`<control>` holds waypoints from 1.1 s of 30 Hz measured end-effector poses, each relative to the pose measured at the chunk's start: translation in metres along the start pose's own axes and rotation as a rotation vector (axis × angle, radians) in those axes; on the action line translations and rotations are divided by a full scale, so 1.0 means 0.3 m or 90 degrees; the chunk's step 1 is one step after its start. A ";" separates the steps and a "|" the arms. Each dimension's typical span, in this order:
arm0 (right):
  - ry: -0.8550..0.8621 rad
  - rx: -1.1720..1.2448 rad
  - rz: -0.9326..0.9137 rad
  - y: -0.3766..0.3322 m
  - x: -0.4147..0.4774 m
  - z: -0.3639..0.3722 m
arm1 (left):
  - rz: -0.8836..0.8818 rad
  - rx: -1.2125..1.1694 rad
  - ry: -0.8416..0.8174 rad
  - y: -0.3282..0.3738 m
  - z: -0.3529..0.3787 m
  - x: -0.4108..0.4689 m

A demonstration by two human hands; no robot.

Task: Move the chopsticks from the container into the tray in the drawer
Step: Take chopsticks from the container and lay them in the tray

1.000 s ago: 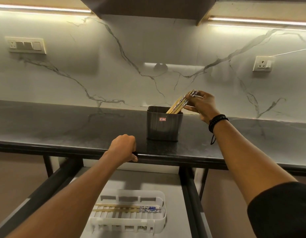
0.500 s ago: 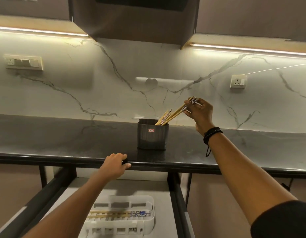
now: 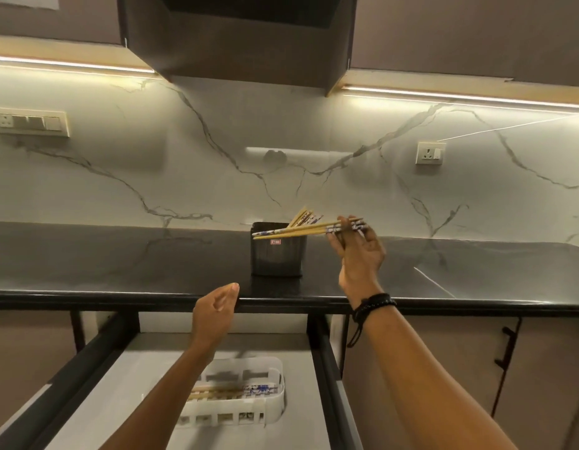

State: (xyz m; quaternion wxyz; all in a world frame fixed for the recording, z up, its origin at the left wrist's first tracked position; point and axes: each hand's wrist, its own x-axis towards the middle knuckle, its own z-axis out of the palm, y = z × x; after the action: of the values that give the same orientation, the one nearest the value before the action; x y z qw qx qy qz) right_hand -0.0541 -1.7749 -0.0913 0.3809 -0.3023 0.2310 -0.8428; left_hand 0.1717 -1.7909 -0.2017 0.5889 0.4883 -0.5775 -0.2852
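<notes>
A dark grey container stands on the black counter, with a few more chopsticks leaning out of its top. My right hand holds a small bunch of wooden chopsticks with blue-patterned ends, lying almost level in front of the container's rim. My left hand hovers at the counter's front edge, fingers relaxed, holding nothing. Below, a white slotted tray sits in the open drawer and holds a few chopsticks; my left forearm hides its left part.
The black counter runs the full width, backed by a marble wall with a switch plate and a socket. A dark hood hangs overhead. The drawer's dark side rails flank the tray. A cabinet handle is at right.
My right hand has lifted the bunch of chopsticks out of the container and turned it nearly level. My left hand has let go of the counter edge and opened.
</notes>
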 end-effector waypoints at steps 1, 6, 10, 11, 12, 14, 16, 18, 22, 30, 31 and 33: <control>0.006 0.012 0.022 0.023 -0.021 -0.016 | -0.012 -0.020 -0.013 -0.011 -0.004 -0.007; -0.010 0.071 0.161 0.152 -0.123 -0.092 | -0.128 -0.184 -0.055 -0.028 -0.037 -0.008; -0.001 0.080 0.239 0.242 -0.167 -0.127 | -0.212 -0.313 -0.056 -0.025 -0.055 -0.009; 0.000 0.075 0.250 0.250 -0.174 -0.134 | -0.223 -0.342 -0.057 -0.025 -0.057 -0.010; -0.001 0.072 0.261 0.259 -0.180 -0.139 | -0.230 -0.351 -0.053 -0.026 -0.060 -0.009; 0.003 0.064 0.277 0.268 -0.191 -0.148 | -0.250 -0.357 -0.042 -0.031 -0.060 0.000; 0.005 0.054 0.284 0.277 -0.197 -0.159 | -0.278 -0.389 -0.021 -0.043 -0.060 0.008; -0.012 0.046 0.291 0.285 -0.200 -0.164 | -0.306 -0.433 0.002 -0.055 -0.066 0.018; -0.057 0.027 0.293 0.297 -0.200 -0.166 | -0.334 -0.479 0.027 -0.070 -0.075 0.031; -0.085 -0.009 0.304 0.290 -0.205 -0.170 | -0.308 -0.471 0.031 -0.071 -0.100 0.045; -0.088 -0.017 0.303 0.289 -0.206 -0.172 | -0.313 -0.459 0.034 -0.071 -0.102 0.050; -0.096 -0.036 0.297 0.285 -0.207 -0.176 | -0.320 -0.465 0.056 -0.074 -0.119 0.058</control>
State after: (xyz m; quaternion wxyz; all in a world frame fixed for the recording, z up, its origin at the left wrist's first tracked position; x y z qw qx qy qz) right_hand -0.0147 -1.7696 -0.2026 0.5727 -0.3131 0.2893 -0.7002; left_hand 0.2140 -1.8058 -0.2097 0.6591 0.3854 -0.2763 -0.5838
